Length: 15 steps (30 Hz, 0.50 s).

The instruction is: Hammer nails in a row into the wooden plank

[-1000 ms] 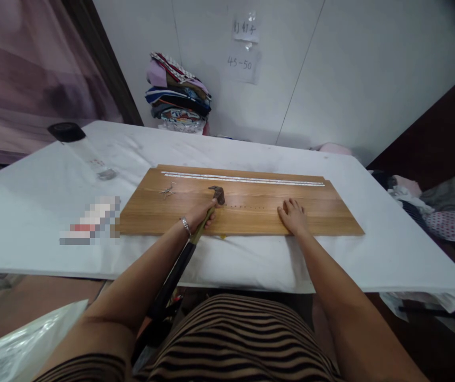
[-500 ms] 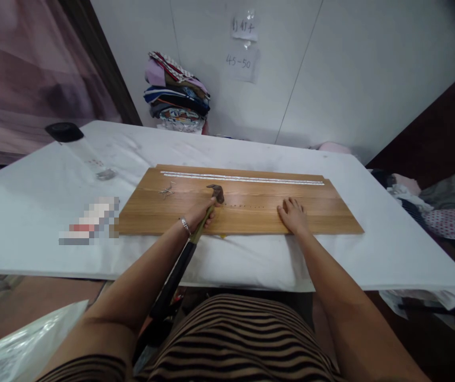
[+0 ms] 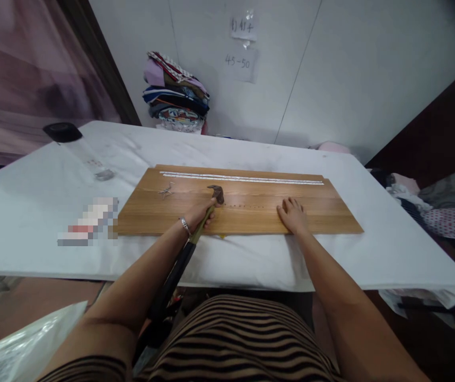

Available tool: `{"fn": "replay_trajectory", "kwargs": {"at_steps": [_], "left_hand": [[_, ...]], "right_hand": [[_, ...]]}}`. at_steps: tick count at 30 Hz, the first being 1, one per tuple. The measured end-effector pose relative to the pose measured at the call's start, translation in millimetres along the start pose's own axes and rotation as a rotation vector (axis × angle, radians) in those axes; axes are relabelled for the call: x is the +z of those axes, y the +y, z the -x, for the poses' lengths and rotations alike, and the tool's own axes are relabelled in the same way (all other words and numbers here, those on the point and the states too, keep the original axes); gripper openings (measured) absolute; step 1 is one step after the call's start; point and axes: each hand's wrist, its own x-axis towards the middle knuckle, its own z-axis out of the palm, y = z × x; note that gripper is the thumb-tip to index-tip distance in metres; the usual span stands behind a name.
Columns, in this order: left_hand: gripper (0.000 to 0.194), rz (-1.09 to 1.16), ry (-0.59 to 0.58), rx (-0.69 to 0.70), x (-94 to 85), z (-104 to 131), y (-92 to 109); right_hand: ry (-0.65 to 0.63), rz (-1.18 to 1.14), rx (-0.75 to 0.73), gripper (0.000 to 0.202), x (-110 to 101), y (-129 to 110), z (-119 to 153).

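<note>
My left hand (image 3: 202,213) is closed round the handle of a claw hammer (image 3: 198,231), close below its dark metal head. The head rests on or just over a wooden board (image 3: 311,216), and the black grip slants back toward my body. To the right of the head runs a row of small dark dots (image 3: 244,206), nail heads or holes; I cannot tell which. My right hand (image 3: 293,215) lies flat on the board past the end of that row, fingers spread, holding nothing. Several loose nails (image 3: 166,189) lie on the board's left part.
Two pale strips (image 3: 243,179) run along the board's far edge. The board lies on a table with a white cloth (image 3: 394,233). On the left are a blurred-out item (image 3: 90,217), a small clear packet (image 3: 105,174) and a black object (image 3: 63,132). Folded clothes (image 3: 177,95) are stacked by the wall.
</note>
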Motion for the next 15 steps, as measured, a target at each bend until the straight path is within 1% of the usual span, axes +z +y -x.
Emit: {"fn": "replay_trajectory", "kwargs": {"at_steps": [4, 12, 15], "left_hand": [[0.034, 0.042, 0.016, -0.059, 1.3, 1.7, 2.3], [0.035, 0.037, -0.008, -0.054, -0.1, 0.4, 3.6], [0.034, 0.029, 0.008, -0.061, -0.5, -0.2, 3.5]], "right_hand": [[-0.011, 0.001, 0.003, 0.056, -2.0, -1.8, 0.9], [-0.016, 0.006, 0.009, 0.056, -5.5, -4.6, 1.3], [-0.016, 0.011, 0.011, 0.056, -6.7, -5.6, 2.0]]}}
